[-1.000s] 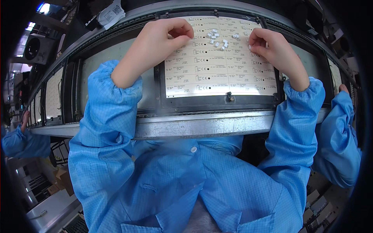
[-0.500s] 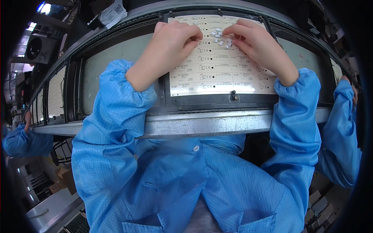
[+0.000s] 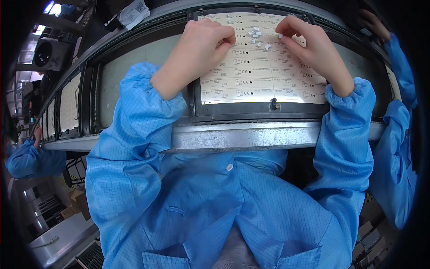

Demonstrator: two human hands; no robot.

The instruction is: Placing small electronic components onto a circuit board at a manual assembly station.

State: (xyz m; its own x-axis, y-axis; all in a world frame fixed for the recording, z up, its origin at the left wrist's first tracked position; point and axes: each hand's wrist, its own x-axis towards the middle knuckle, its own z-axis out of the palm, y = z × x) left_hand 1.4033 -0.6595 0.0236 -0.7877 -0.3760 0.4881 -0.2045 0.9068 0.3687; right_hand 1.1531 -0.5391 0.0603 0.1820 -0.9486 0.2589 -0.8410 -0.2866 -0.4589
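A white printed board panel (image 3: 264, 97) sits in a dark frame in front of me, marked with rows of black print and dark holes. Several small white plastic connectors (image 3: 255, 33) lie loose in a cluster on its upper middle, between my hands. My right hand (image 3: 312, 48) pinches one white connector (image 3: 280, 36) between thumb and index finger, just right of the cluster. Over the panel's left side, my left hand (image 3: 195, 50) has its fingers curled with thumb and index close together; what they hold, if anything, is hidden. Two more white pieces stand near the panel's top left.
The frame rests on a conveyor line with a metal front rail (image 3: 224, 137). A white labelled bag (image 3: 134, 14) lies beyond the rail at upper left. Other people in blue sleeves work at far left and at right, where one reaches over the line (image 3: 400, 67).
My right hand has moved right, away from the loose cluster, with a connector pinched in its fingers. My left hand stays nearly in place. At right, another person's arm now reaches forward.
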